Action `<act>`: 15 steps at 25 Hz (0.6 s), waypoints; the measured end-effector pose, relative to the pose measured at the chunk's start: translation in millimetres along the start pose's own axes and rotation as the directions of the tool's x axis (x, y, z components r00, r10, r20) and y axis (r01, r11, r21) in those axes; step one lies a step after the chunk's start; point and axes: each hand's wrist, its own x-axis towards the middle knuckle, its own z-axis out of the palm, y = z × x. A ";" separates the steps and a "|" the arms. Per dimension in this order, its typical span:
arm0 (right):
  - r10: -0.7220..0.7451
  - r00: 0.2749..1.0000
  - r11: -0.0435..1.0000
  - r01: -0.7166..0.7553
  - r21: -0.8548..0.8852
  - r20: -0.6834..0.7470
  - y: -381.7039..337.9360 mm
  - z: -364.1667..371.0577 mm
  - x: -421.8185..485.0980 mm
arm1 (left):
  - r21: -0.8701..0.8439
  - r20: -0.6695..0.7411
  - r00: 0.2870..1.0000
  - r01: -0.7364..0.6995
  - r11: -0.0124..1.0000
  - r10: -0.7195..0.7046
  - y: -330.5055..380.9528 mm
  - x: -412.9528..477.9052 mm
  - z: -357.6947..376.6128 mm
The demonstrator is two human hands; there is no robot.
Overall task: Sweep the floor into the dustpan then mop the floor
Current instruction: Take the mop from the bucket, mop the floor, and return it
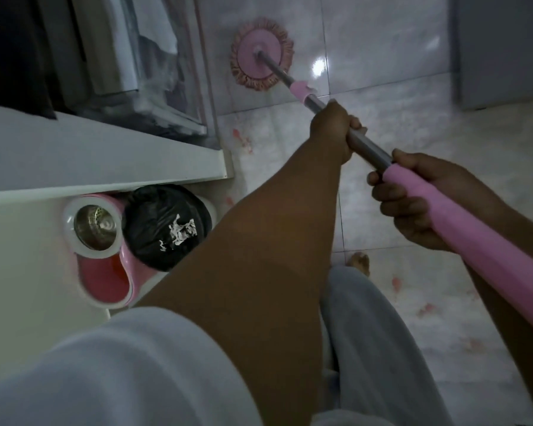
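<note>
Pale glossy tiled floor (382,41), pink-speckled, wet sheen near the far wall.
White ledge (105,155), left side, overhanging the items below it.
Mop (368,147): grey shaft, pink grip, slanting away; round pink mop head (260,53) flat on the far tiles.
Pink spin bucket (105,281) under the ledge, steel basket (94,222) in its white end.
Bin (154,222), black-bagged, touching the bucket; white paper scraps (180,230) inside.
Left hand (336,130): fingers wrapped round the grey shaft.
Right hand (413,204): fingers curled round the pink grip's top.
Bare foot (359,261) on the tiles.
</note>
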 end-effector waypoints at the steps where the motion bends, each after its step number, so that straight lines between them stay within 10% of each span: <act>1: 0.009 1.000 1.000 -0.009 -0.004 -0.001 -0.1 10.5 8.1 | -0.014 -0.014 1.000 -0.005 1.000 0.005 7.8 0.6 -10.5; 15: 0.091 0.996 0.995 -0.091 0.031 0.016 157.1 -26.0 -33.6 | -0.020 -0.116 0.993 0.035 0.999 -0.038 -127.9 -62.7 -93.9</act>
